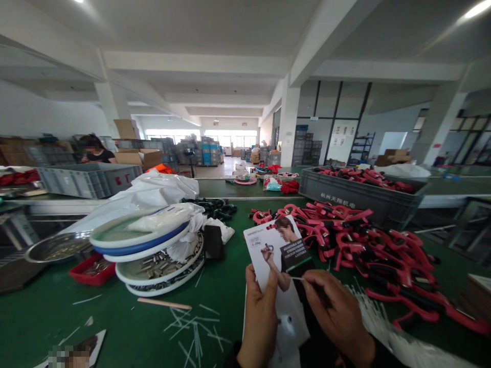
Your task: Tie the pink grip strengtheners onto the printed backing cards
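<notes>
Green workbench (pixel 88 327), factory hall. Printed product card (pixel 268 250) upright in left hand (pixel 259 322), fingers closed on lower part. Right hand (pixel 337 312) pinching thin white plastic strip (pixel 297 278), tip against card. Steady grip suits fine work. Red-and-black hand grippers (pixel 364 245) piled just right; loose strips (pixel 195 327) left.

A printed card (pixel 268 250) partly hidden by the left hand (pixel 259 319), its fine print too small to be read, a thin white stick (pixel 296 278) mostly concealed by the right hand (pixel 337 312), a second card (pixel 90 347) cut off by the lower edge, red hand grippers (pixel 452 306) cut off at the right edge
</notes>
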The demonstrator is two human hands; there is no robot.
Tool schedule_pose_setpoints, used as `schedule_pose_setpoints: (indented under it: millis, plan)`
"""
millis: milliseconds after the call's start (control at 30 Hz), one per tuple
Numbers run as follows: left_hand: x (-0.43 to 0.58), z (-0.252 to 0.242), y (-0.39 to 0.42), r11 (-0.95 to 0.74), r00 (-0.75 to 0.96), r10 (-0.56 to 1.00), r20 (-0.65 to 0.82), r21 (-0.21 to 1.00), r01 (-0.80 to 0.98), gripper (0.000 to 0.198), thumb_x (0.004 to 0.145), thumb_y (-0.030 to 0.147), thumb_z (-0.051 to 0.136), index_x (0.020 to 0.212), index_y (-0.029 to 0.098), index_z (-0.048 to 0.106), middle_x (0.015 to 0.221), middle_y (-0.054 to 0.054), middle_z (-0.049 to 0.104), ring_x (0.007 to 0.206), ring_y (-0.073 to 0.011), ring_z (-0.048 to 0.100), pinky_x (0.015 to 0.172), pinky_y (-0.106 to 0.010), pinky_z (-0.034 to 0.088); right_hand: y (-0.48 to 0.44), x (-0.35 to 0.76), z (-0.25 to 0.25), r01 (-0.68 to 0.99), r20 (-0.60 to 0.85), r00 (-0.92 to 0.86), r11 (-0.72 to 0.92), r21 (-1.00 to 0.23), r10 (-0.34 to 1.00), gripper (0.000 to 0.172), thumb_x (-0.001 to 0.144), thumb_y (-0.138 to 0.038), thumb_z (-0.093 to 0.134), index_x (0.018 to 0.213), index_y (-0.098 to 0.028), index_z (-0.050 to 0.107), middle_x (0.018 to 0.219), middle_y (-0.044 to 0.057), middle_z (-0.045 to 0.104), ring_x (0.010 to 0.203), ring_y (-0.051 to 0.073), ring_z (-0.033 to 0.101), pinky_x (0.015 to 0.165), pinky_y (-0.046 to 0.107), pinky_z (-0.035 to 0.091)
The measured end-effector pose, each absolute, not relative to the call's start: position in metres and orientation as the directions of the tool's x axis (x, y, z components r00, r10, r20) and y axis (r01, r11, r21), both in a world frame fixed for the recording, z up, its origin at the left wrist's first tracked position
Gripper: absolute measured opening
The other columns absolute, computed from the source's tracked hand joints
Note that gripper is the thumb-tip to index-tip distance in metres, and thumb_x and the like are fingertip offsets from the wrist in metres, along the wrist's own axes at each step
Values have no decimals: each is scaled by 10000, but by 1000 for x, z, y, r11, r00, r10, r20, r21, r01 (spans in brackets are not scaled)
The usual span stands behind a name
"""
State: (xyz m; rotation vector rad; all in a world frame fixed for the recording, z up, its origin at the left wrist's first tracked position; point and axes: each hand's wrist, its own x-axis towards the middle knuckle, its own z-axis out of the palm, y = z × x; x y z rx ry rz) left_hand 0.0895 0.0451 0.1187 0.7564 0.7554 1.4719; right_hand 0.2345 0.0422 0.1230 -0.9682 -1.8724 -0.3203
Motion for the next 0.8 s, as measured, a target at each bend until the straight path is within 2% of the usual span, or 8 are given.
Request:
schedule_pose_setpoints:
  millis: [133,233,400,533,600,700,800]
  plan:
    - [90,118,47,-6,-61,997,-50,726,-687,534,766,370,631,1215,291,353,1163,-69,608,964,-233,629,766,-313,501,40,239,117,729,873,-219,668,-151,436,151,837,-138,477,955,-207,542,823,45,657,767,158,641,686,259,528]
    - [90,119,46,-38,-94,995,-36,732,-680,527,748,362,654,1194,294,381,1160,-52,607,991,-223,616,804,-308,489,39,238,112,716,867,-236,682,-150,439,157,833,-130,482,961,-201,539,832,43,657,768,152,641,693,249,525]
    - [93,121,42,-113,-117,992,52,785,-609,381,742,382,651,1033,237,452,902,-25,671,845,-201,643,789,-325,491,40,232,107,714,800,-144,621,-324,583,111,849,-180,474,934,-205,542,795,29,639,693,140,625,613,231,512]
    - [94,120,42,-122,-96,992,79,768,-628,372,726,363,673,995,237,449,879,-8,666,797,-175,639,768,-301,487,40,225,111,679,704,-44,538,-500,709,100,856,-235,488,918,-202,559,763,20,640,641,136,621,579,225,508]
    - [94,120,42,-119,-88,993,83,769,-628,349,733,359,667,979,234,454,841,2,661,760,-164,636,758,-295,487,40,222,115,665,661,-32,510,-546,750,115,861,-253,483,920,-199,566,765,23,645,634,137,622,579,228,512]
    - [94,120,41,-110,-81,994,76,778,-618,343,743,368,654,985,232,453,859,-11,663,793,-181,638,769,-305,486,40,217,123,702,669,-88,522,-483,738,124,864,-248,468,899,-198,576,771,30,644,640,142,619,574,237,511]
    - [93,120,40,-95,-83,995,57,792,-604,356,730,366,669,980,232,456,935,-32,665,866,-200,634,801,-312,478,40,213,128,773,748,-145,546,-323,648,146,870,-209,429,903,-185,570,766,42,643,666,150,626,586,247,513]
